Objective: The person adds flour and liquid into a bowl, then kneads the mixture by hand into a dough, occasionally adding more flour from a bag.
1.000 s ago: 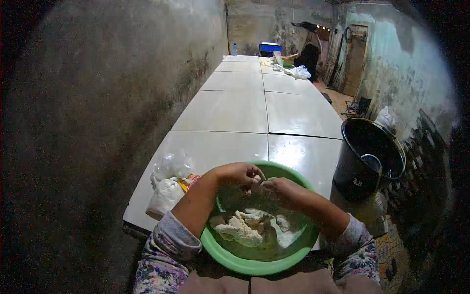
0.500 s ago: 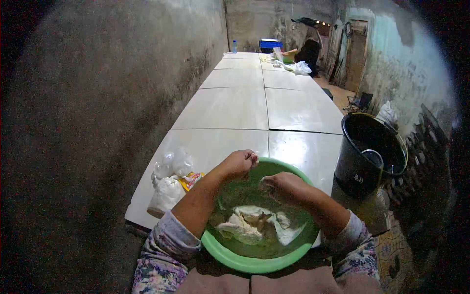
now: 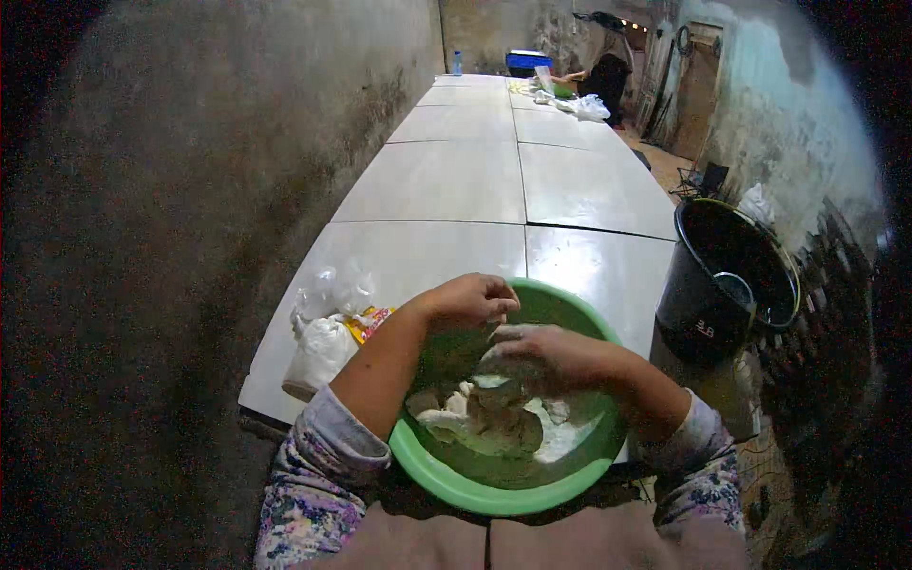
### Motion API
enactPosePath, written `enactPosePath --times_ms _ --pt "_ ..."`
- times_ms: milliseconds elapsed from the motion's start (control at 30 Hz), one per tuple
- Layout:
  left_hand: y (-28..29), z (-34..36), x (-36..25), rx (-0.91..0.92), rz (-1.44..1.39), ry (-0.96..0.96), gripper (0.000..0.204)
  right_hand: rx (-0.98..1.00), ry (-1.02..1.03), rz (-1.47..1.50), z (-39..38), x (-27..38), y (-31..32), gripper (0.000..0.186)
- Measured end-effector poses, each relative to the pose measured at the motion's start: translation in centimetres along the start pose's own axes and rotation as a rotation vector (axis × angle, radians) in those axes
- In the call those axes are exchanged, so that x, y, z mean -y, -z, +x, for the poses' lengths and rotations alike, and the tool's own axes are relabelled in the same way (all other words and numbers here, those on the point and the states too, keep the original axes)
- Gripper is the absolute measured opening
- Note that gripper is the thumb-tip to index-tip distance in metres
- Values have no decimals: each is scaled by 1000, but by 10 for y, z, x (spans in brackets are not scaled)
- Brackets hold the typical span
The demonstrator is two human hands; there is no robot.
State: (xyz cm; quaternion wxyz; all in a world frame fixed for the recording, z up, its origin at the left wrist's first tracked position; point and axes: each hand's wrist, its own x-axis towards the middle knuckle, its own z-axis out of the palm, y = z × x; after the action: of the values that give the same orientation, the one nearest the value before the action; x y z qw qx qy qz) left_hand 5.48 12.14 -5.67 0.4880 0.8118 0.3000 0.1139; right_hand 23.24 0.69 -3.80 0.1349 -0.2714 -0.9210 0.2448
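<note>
A green basin holds white flour and pale clumps of dough, partly shadowed by my arms. Over its far rim hangs my left hand, fingers bent and slightly apart, with nothing visible in them. My right hand is inside the basin's outline, above the flour. Its fingers, dusted white, stretch toward the left hand and look open. The two hands are close but do not touch. Left of the basin stand a bag of white powder and a yellow-and-red packet.
Clear plastic bags lie behind the powder bag. A large black bucket stands at the right, by the edge of the long white tiled table. At the far end are a blue container, a bottle and another person.
My right hand has shifted toward the left hand and its fingers have opened out from a closed grip. The left hand's pinch has loosened. The view has tilted slightly down.
</note>
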Motion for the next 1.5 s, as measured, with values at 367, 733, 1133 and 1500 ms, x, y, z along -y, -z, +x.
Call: enactPosePath --times_ms 367,733,1133,1500 --pt "0 -5 -6 -35 15 -32 27 196 -234 -268 1 31 -14 69" --pt "3 -10 -15 -16 -41 11 36 443 -519 -356 2 25 15 26" --pt "-20 8 15 -29 -21 1 31 -37 -379 -155 7 23 61 19" --pt "-20 29 -10 -619 142 88 45 -651 -312 27 0 -15 24 19"
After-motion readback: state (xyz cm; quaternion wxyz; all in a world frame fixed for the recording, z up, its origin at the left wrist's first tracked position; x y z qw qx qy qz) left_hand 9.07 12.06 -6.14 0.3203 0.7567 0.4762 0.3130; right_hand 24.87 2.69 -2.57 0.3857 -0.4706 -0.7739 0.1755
